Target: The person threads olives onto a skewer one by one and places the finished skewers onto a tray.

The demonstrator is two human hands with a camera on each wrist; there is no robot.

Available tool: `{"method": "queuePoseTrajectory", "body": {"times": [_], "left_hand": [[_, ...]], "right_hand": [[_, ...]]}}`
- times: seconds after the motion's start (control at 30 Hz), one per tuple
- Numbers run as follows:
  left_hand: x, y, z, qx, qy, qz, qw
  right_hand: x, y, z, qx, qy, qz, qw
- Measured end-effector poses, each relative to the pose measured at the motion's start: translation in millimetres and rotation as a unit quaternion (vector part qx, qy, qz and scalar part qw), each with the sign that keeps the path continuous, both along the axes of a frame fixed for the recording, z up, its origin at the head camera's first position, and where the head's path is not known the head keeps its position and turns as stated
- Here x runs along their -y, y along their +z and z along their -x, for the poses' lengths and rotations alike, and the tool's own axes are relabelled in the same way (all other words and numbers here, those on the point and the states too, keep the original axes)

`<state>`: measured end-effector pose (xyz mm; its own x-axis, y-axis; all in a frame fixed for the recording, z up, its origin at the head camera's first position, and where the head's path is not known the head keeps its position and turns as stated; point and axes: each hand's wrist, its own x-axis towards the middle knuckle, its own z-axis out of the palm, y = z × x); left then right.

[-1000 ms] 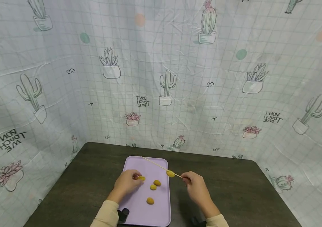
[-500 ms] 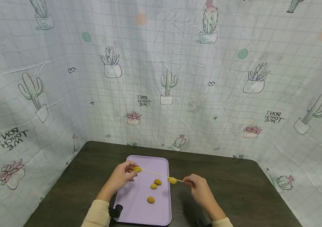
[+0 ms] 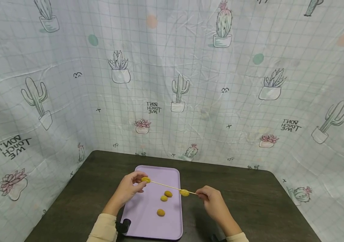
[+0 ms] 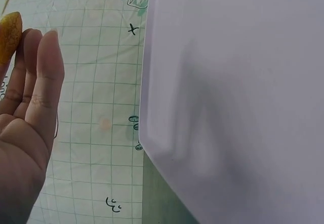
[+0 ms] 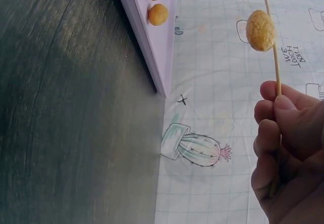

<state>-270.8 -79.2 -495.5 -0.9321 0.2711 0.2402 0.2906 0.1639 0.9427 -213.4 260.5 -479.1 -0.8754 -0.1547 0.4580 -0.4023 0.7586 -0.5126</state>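
Observation:
My right hand (image 3: 209, 200) pinches a thin wooden skewer (image 3: 166, 185) near one end, over the table just right of the lilac tray (image 3: 147, 218). A wrinkled yellow oval ball (image 3: 184, 192) is threaded on the skewer close to those fingers, and it shows large in the right wrist view (image 5: 260, 31). At the skewer's far end, above the tray's left side, my left hand (image 3: 131, 185) holds a second yellow oval ball (image 3: 146, 180) between thumb and fingertips. The left wrist view catches only part of that ball (image 4: 9, 37), with the other fingers raised beside it.
Three more yellow balls lie on the tray: two close together (image 3: 168, 194) and one nearer the front (image 3: 161, 212). Under the tray is a dark wooden table (image 3: 250, 205). A cactus-print curtain (image 3: 202, 134) hangs around its back and sides.
My left hand has lifted its ball leftward and away to the skewer's far tip. The skewer has swung down from a steeper slant, its far end lower. Over the last half second little has moved.

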Motion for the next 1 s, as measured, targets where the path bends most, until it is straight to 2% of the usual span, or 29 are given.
{"method": "queuePoseTrajectory", "body": {"times": [0.3,0.57,0.83,1.0], "left_hand": [[1.5,0.5,-2.8,-0.002,-0.011,-0.014,0.9998],[0.1,0.1,-3.8,0.013,-0.018,-0.027,0.9994],[-3.0,-1.0,-3.1,0.048,-0.034,-0.077,0.9953],[-3.7,-0.3,-3.0,0.051,-0.040,-0.097,0.9931]], "right_hand": [[1.3,0.8,-3.4,-0.005,0.001,0.004,1.0000],[0.0,-0.9,-4.4,-0.002,0.000,0.001,1.0000],[1.3,0.1,-4.7,-0.011,0.000,-0.005,0.9999],[2.8,-0.5,-4.2,-0.017,-0.002,-0.006,0.9998]]}}
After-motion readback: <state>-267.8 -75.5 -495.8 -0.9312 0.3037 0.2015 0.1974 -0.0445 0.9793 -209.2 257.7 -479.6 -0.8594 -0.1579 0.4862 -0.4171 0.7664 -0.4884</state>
